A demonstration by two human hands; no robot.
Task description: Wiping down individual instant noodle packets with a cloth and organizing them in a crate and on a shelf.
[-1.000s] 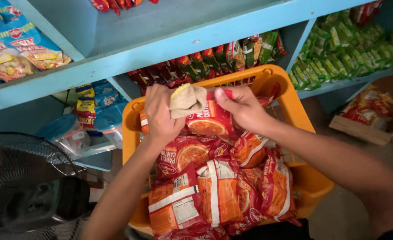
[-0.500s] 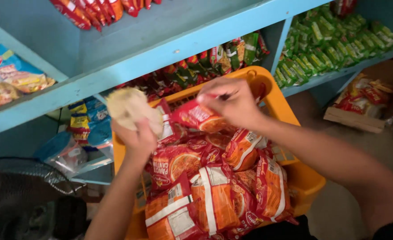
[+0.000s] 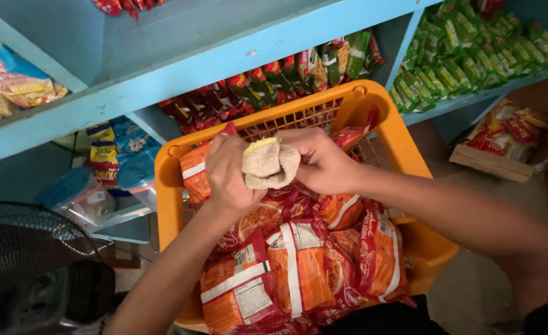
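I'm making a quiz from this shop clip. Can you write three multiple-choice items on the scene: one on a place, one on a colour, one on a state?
1. Where are the orange-and-red noodle packets piled?
A. in the basket
B. on the floor
C. on the fan

2. What colour is the plastic basket?
A. green
B. orange-yellow
C. white

3. How is the beige folded cloth held?
A. lying loose on the shelf
B. hanging from the basket rim
C. gripped between both hands

Key: 1 A, the packets fill the basket. 2 B, its rim and walls are orange-yellow. 3 C, the left hand and right hand both close around it above the packets.
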